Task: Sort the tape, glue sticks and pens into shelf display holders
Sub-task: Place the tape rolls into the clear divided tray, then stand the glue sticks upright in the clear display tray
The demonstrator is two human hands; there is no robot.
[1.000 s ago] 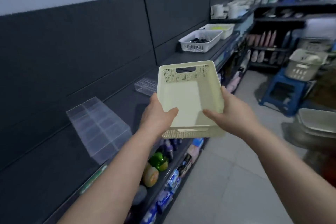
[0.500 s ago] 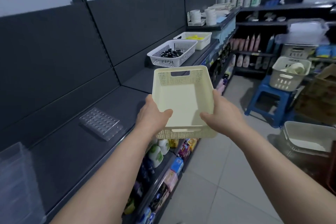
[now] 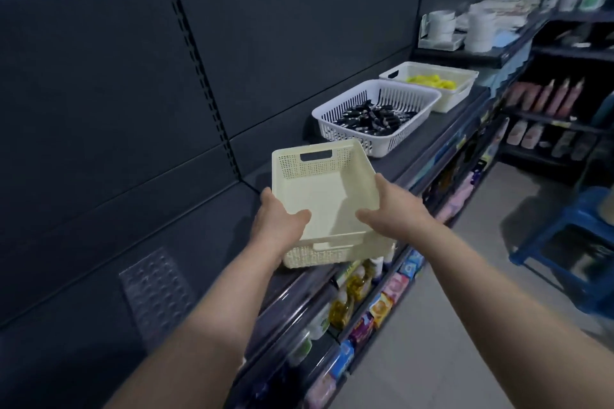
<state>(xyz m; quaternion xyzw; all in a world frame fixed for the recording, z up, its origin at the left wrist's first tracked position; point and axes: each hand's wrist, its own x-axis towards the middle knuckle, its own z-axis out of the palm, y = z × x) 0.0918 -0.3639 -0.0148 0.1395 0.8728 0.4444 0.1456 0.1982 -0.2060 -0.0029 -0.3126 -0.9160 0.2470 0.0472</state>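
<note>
An empty cream plastic basket (image 3: 324, 196) hangs over the front edge of the dark shelf (image 3: 206, 242), carried between both hands. My left hand (image 3: 277, 222) grips its near left corner, thumb inside the rim. Its near right side is held by my right hand (image 3: 395, 209), thumb also inside. Further along the shelf stands a white slotted basket (image 3: 415, 98) filled with dark pens or sticks. Behind that, a cream basket (image 3: 455, 95) holds yellow items.
A clear dimpled plastic tray (image 3: 156, 292) lies flat on the shelf at the left. White cups and bottles stand on a higher shelf (image 3: 478, 53) at the far right. Packaged goods fill the lower shelves. A blue stool (image 3: 571, 242) stands in the aisle.
I have moved along the shelf with the basket. The two filled baskets are nearer and larger; the dimpled tray has slid back to the lower left. Both hands keep their grip.
</note>
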